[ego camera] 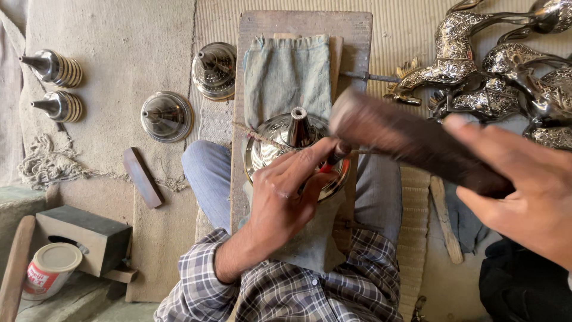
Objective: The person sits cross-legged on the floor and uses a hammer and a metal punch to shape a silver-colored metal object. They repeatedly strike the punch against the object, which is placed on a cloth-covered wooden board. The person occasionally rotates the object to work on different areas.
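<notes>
My left hand [286, 191] pinches a thin dark chisel [333, 156] with a red band, its tip set on a shiny domed metal lid [268, 140] with a cone-shaped spout on top. The lid lies on a blue-grey cloth [286, 71] over a wooden board [304, 24] across my lap. My right hand [524, 185] grips a dark wooden mallet [405, 140], whose blurred head hangs just above the chisel's upper end.
Several similar cone-topped metal lids [167, 116] lie on the beige mat at left. Silver and brass animal figures [476, 71] are piled at the upper right. A flat stone bar [142, 177], a dark block [89, 235] and a small tin [50, 268] sit at lower left.
</notes>
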Demonstrator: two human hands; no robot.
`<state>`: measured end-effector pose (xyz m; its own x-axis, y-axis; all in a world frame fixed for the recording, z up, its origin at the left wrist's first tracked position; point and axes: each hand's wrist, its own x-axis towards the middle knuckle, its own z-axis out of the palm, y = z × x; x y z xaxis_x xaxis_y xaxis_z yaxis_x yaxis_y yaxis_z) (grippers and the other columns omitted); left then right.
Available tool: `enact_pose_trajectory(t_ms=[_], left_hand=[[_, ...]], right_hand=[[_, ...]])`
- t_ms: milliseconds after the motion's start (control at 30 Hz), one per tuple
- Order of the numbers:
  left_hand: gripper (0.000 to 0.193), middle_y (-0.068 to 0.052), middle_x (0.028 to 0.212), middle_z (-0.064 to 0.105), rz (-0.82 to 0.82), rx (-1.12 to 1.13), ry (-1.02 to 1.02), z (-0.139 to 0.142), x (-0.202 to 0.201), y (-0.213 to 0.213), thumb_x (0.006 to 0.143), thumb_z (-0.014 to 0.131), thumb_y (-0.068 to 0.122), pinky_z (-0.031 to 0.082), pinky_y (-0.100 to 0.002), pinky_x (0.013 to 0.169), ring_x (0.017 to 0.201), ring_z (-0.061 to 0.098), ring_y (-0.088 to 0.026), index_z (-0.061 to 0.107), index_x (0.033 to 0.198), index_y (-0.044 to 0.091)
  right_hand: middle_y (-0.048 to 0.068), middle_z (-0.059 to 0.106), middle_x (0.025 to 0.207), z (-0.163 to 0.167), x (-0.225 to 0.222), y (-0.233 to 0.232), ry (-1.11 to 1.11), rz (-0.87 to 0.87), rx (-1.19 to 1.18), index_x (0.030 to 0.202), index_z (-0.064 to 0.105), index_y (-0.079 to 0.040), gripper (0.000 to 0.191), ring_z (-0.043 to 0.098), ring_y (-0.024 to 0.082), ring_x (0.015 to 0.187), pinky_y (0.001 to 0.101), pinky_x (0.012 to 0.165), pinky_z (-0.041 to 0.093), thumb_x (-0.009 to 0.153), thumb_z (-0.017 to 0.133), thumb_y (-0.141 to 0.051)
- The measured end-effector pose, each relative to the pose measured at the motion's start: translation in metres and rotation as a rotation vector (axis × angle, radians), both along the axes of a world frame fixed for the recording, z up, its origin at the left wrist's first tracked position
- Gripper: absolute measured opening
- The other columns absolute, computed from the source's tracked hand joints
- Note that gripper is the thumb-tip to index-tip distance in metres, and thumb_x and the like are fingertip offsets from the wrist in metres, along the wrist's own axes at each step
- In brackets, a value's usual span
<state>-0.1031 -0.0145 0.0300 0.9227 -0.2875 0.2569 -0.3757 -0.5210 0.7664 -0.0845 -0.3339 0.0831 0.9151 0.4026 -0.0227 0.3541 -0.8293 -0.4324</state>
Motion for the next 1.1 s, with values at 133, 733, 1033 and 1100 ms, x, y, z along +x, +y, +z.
enact_pose_trajectory(t_ms=[133, 733, 1033, 1100], left_hand=[[0.057, -0.005, 0.109, 0.078, 0.054, -0.003, -0.006, 0.005, -0.002, -0.002, 0.094, 0.077, 0.004, 0.066, -0.032, 0.074, 0.090, 0.078, -0.017, 0.054, 0.146, 0.010], [0.058, -0.004, 0.106, 0.079, -0.304, 0.066, 0.134, 0.014, 0.029, -0.003, 0.096, 0.073, 0.005, 0.063, -0.032, 0.066, 0.087, 0.078, -0.019, 0.053, 0.150, 0.016], [0.061, -0.007, 0.120, 0.077, -0.464, -0.001, 0.062, 0.011, 0.039, 0.000, 0.092, 0.077, 0.015, 0.065, -0.034, 0.077, 0.089, 0.078, -0.021, 0.054, 0.149, 0.016], [0.062, -0.008, 0.119, 0.078, -0.498, 0.032, 0.094, 0.010, 0.041, 0.000, 0.090, 0.076, 0.013, 0.065, -0.035, 0.073, 0.084, 0.078, -0.021, 0.055, 0.148, 0.014]], right_hand=[[0.019, 0.068, 0.113, 0.011, 0.007, 0.005, 0.086, 0.006, 0.096, 0.155, 0.042, -0.016, 0.091, 0.072, 0.025, 0.079, 0.0338, 0.061, 0.064, 0.073, 0.079, 0.001], [0.014, 0.068, 0.104, -0.027, -0.027, 0.004, 0.128, -0.142, 0.338, 0.162, 0.033, -0.010, 0.095, 0.073, 0.024, 0.082, 0.0326, 0.070, 0.063, 0.076, 0.073, -0.002], [0.014, 0.069, 0.098, -0.069, -0.075, -0.010, 0.222, -0.359, 0.299, 0.161, 0.036, -0.010, 0.095, 0.072, 0.020, 0.082, 0.0320, 0.068, 0.062, 0.077, 0.080, 0.000], [0.011, 0.066, 0.099, -0.071, -0.081, -0.008, 0.223, -0.408, 0.772, 0.164, 0.031, -0.007, 0.091, 0.069, 0.017, 0.086, 0.0290, 0.078, 0.061, 0.084, 0.076, -0.002]])
